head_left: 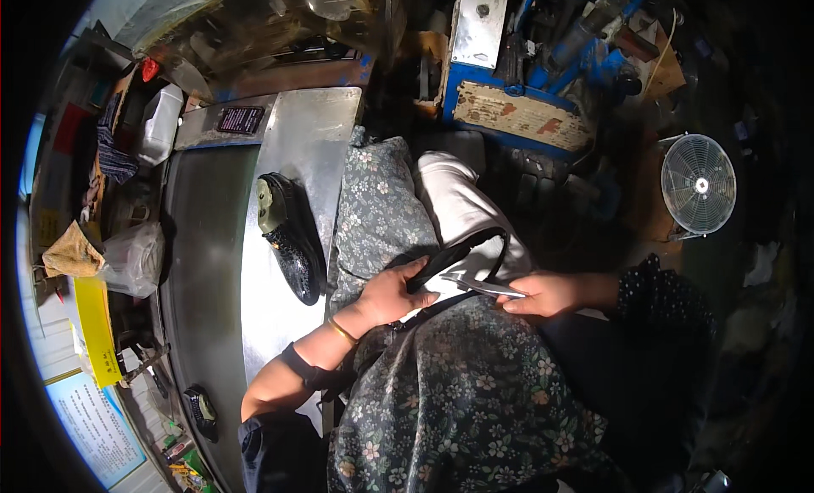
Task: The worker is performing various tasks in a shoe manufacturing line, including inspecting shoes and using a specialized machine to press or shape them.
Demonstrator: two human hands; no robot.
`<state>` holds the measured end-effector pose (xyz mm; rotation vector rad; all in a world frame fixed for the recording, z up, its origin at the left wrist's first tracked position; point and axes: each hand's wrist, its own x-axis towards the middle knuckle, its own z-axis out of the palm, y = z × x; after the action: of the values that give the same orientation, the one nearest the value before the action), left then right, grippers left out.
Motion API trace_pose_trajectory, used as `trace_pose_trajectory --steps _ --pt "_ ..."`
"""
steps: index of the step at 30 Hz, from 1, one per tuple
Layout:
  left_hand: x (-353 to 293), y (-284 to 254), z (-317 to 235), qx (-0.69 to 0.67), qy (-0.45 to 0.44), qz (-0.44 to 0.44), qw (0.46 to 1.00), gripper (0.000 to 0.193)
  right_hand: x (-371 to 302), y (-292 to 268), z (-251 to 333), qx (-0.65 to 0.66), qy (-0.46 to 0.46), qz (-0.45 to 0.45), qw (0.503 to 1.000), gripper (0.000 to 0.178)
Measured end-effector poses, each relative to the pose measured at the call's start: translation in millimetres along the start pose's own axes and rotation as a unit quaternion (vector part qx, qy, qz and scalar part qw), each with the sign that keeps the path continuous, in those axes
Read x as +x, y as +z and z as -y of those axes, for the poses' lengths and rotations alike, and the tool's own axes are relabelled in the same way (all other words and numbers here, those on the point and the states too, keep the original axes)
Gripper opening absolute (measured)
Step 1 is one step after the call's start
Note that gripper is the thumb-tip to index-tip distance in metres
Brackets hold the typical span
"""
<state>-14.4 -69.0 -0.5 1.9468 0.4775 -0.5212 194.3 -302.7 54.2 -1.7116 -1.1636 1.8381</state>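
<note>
Grey metal is seen in the tool (485, 286), grasped by the right hand (547, 294) above the lap. A small gap is left between its tip and the left hand (394, 295). Its long axis is laid side to side, tip pointed left. The black-edged white piece (479, 257) is held by the left hand. Beyond the flowered cloth (475, 383), a black shoe (292, 243) is set on the shiny bench (270, 332).

Steel worktop (314, 124), bright with glare; pale wall (52, 345), blue-edged notice (93, 429) far left; fan (699, 185) right (dim there)
</note>
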Motion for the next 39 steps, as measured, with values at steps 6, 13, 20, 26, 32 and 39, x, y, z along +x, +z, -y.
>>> trace_pose_trajectory --steps 6,13,20,26,32,39 --pt "5.3 16.6 8.3 -0.004 0.038 -0.032 0.999 0.071 40.7 -15.7 -25.5 -0.063 -0.060 0.050 0.995 0.044" --pt "14.2 3.1 20.2 -0.012 0.099 0.035 0.994 0.088 68.7 4.7 -67.6 -0.175 -0.155 -0.086 0.969 0.033" --pt "33.0 -17.5 10.2 -0.302 -0.082 0.197 0.929 0.109 72.4 -1.7 -84.3 -0.205 -0.259 -0.085 0.940 0.015" --pt "49.8 -3.7 -2.7 -0.240 -0.121 0.148 0.952 0.099 48.0 12.6 -68.2 -0.337 -0.196 -0.103 0.915 0.016" --pt "34.8 0.7 -4.4 0.005 -0.056 0.051 0.997 0.076 4.8 13.0 -20.6 -0.354 -0.147 -0.090 0.919 0.036" --pt "2.7 -6.3 -5.6 0.120 -0.067 -0.016 0.990 0.080 27.5 31.2 41.1 -0.164 -0.072 -0.175 0.968 0.041"
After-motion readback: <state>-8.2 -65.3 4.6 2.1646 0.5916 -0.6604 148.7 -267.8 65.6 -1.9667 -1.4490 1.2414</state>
